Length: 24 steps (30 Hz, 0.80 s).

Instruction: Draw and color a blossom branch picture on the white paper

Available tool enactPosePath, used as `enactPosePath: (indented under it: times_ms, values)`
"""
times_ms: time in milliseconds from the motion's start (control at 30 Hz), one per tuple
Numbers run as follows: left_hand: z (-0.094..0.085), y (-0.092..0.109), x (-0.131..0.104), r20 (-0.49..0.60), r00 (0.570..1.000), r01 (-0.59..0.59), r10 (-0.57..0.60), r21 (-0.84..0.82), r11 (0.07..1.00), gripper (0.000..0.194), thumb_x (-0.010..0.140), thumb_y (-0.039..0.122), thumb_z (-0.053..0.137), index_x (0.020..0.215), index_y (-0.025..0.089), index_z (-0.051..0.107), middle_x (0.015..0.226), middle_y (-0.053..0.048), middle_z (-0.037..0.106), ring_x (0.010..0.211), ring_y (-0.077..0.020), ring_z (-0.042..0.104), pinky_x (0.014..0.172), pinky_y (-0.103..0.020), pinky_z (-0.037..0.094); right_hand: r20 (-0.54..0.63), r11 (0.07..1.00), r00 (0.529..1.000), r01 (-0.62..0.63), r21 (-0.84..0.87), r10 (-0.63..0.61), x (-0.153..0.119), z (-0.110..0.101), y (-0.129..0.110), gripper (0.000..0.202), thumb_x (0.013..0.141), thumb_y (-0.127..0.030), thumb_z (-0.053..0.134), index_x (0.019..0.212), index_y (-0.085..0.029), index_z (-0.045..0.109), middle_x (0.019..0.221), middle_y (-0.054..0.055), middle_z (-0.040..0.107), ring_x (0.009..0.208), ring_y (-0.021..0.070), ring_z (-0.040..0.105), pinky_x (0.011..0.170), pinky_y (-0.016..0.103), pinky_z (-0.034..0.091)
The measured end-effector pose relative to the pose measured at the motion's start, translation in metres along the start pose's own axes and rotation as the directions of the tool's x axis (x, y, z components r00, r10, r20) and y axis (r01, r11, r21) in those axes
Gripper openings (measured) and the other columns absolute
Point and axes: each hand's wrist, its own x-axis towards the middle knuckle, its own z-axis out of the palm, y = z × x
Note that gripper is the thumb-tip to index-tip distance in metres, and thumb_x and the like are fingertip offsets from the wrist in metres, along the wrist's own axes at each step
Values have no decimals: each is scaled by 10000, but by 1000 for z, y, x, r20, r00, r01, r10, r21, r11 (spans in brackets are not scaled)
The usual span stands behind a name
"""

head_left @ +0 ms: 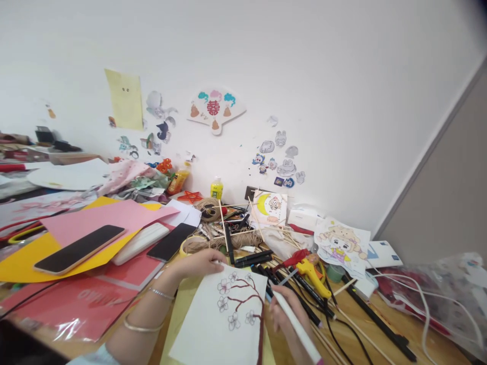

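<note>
A white sheet (205,319) bears a drawing of dark red branches with outlined blossoms, and lies over a yellowish sheet (178,299). At its top left edge is my left hand (203,262), fingers closed on the paper. Just right of the drawing, my right hand (291,317) grips a white marker (294,322) with a magenta end at the bottom. The marker's upper end is near the sheet's right edge.
Black markers (253,257) and a yellow glue gun (314,276) lie beyond and right of the sheet. Two phones (81,248) (173,242) rest on the left among coloured papers. Twine (228,240), thin sticks and cables crowd the table.
</note>
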Motion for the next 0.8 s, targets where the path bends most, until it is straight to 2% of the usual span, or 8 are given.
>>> enactPosePath:
  times_ms: [167,233,300,400,467,633,800]
  values:
    - [10,12,1,139,987,-82,77,31,996,216,769,309,533,895,177,648,884,-12,653,791,-150,572,692,-211,431,-15,991,999,-43,-124,42,-2,-5,-26,408,852,-529,433,1000,-207,633,681,33,607,601,190,565,562,289,482]
    - [17,20,4,177,978,-115,109,25,993,209,780,307,525,886,177,649,863,-9,654,774,-147,571,677,-208,430,-2,980,1000,-19,-198,19,-2,-3,-31,363,841,-496,470,984,-214,649,795,60,648,723,217,601,641,301,499]
    - [24,26,7,199,973,-130,119,45,990,202,782,314,524,862,175,647,822,-4,649,746,-147,566,650,-208,425,17,972,1000,10,-236,-6,-1,-1,-29,288,822,-439,518,948,-211,643,849,62,658,760,221,609,648,294,500]
    - [29,31,7,215,975,-94,63,134,987,182,756,319,544,799,171,642,743,7,631,668,-143,542,579,-211,401,68,954,997,53,-295,-34,-1,1,-19,196,821,-374,517,770,-202,596,680,9,608,622,178,574,552,254,463]
    - [29,32,7,238,971,-54,7,190,980,176,741,318,551,754,164,635,687,12,614,605,-133,514,531,-214,375,99,929,995,66,-364,-32,-1,1,-13,197,842,-327,486,701,-202,545,637,-15,563,592,155,542,543,235,432]
    - [29,30,7,254,967,-36,-37,276,960,212,748,335,529,676,152,610,604,9,566,528,-120,450,482,-225,325,118,888,992,94,-449,-45,-2,0,-4,162,813,-221,480,653,-203,494,614,-34,526,583,137,509,548,218,389]
    - [32,29,8,242,970,-52,-34,339,939,222,761,348,521,693,159,617,611,0,564,527,-125,446,487,-236,315,117,877,993,49,-477,8,-1,1,-1,169,839,-219,458,674,-200,488,628,-30,519,599,138,512,559,220,391]
